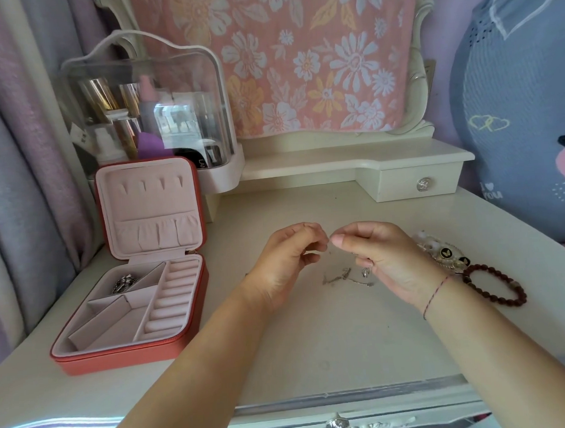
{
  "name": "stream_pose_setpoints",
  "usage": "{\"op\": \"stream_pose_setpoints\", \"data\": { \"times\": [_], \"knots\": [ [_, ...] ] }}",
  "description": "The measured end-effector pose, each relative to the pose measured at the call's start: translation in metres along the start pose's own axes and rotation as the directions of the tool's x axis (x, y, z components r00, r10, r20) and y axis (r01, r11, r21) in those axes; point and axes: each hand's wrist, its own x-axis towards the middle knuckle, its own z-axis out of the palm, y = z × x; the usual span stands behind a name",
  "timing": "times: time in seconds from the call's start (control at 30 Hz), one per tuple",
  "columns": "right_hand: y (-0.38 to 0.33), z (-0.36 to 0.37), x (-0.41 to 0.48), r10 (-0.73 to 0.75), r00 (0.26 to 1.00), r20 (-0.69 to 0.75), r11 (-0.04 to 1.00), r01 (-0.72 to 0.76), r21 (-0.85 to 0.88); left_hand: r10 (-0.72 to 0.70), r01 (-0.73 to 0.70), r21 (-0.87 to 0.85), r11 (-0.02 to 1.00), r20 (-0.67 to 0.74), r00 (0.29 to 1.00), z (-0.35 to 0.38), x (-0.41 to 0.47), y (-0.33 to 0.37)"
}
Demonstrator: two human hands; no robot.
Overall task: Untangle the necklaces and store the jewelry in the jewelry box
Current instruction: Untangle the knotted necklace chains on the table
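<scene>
My left hand [289,259] and my right hand [381,259] are raised together over the middle of the dressing table, fingertips almost touching. Both pinch a thin silver necklace chain [344,276] whose tangled part and small pendant hang down to the tabletop between them. At the left stands the red jewelry box [131,353], lid open, pink lined. A silver piece [125,283] lies in its back left compartment. The ring rolls and the other compartments hold nothing I can see.
Right of my right hand lie a dark beaded bracelet [497,285] and a pile of gold and black pieces [442,253]. A clear cosmetics case [149,116] stands behind the box. A small drawer [418,184] sits at the back right, a blue cushion [527,126] beside it.
</scene>
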Motion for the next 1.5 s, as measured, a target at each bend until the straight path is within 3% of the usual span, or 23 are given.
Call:
{"op": "stream_pose_setpoints", "data": {
  "times": [0.23, 0.4, 0.57, 0.87, 1.0, 1.13, 1.23, 1.5],
  "knots": [
    [-0.0021, 0.0022, -0.0018, -0.020, 1.000, -0.003, 1.000, 0.020, 0.015, -0.045, 0.045, 0.007, 0.999, -0.006, 0.999, 0.0013, 0.0015, -0.0031],
    [-0.0014, -0.0001, 0.0014, 0.010, 1.000, -0.020, 0.988, -0.007, 0.156, -0.084, 0.082, 0.126, 0.989, 0.006, 0.996, 0.0023, -0.0009, -0.0030],
    [-0.0008, -0.0005, 0.0023, -0.043, 0.999, 0.008, 0.972, 0.040, 0.232, -0.097, 0.082, 0.270, 0.959, 0.042, 0.994, 0.0068, -0.0038, -0.0054],
    [-0.0012, -0.0018, 0.0038, -0.135, 0.990, 0.032, 0.936, 0.116, 0.332, -0.101, 0.088, 0.295, 0.951, 0.029, 0.994, 0.0088, -0.0048, -0.0031],
    [-0.0004, -0.0021, 0.0034, -0.129, 0.992, 0.007, 0.950, 0.121, 0.286, -0.077, 0.069, 0.254, 0.965, 0.023, 0.997, 0.0084, -0.0050, 0.0004],
    [0.0023, -0.0022, 0.0017, -0.158, 0.987, -0.025, 0.985, 0.159, 0.062, -0.088, 0.089, 0.120, 0.989, -0.019, 0.996, 0.0064, -0.0041, 0.0030],
    [0.0030, -0.0020, 0.0000, -0.152, 0.988, 0.010, 0.988, 0.152, 0.007, -0.093, 0.093, 0.052, 0.994, -0.001, 0.996, 0.0048, -0.0032, 0.0022],
    [0.0015, -0.0012, 0.0000, -0.140, 0.989, -0.055, 0.988, 0.135, -0.078, -0.094, 0.096, 0.065, 0.993, -0.032, 0.995, 0.0026, -0.0019, 0.0008]
  ]
}}
